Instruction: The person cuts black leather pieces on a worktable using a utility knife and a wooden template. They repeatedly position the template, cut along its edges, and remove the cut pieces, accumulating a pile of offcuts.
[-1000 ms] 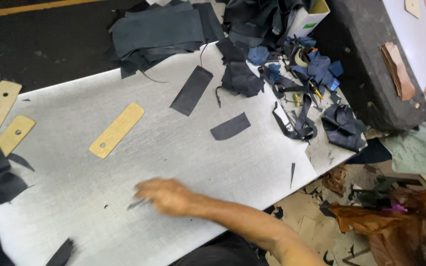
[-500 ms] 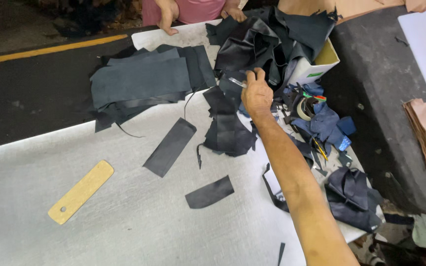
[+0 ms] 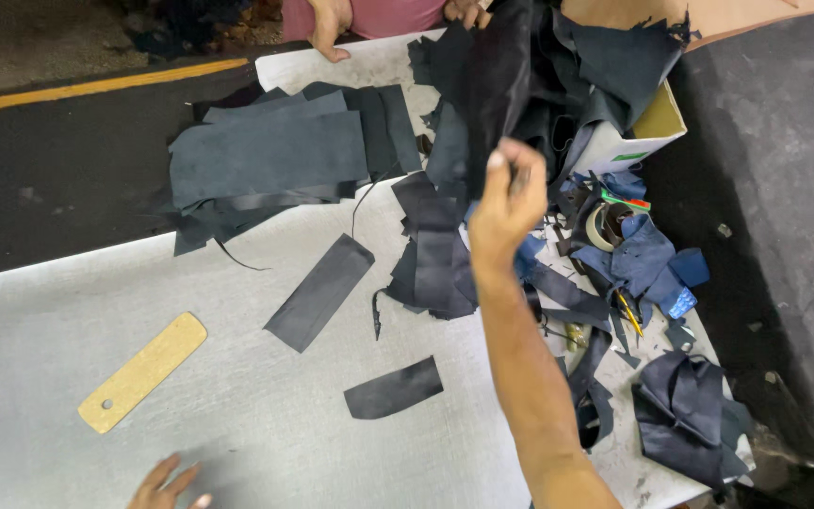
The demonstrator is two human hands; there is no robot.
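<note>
Grey table point(image 3: 237, 415): right hand point(image 3: 506, 203) grips dark leather piece point(image 3: 492, 85) beside white box point(image 3: 628, 141).

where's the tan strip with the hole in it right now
In the head view, the tan strip lies flat on the table at lower left, just above the left hand.

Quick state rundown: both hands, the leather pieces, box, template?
right hand: raised, gripping a dark leather piece
left hand: open, flat on table
box: open, overflowing with scraps
tan template: flat
leather stack: flat
cut strip: flat, loose
</note>
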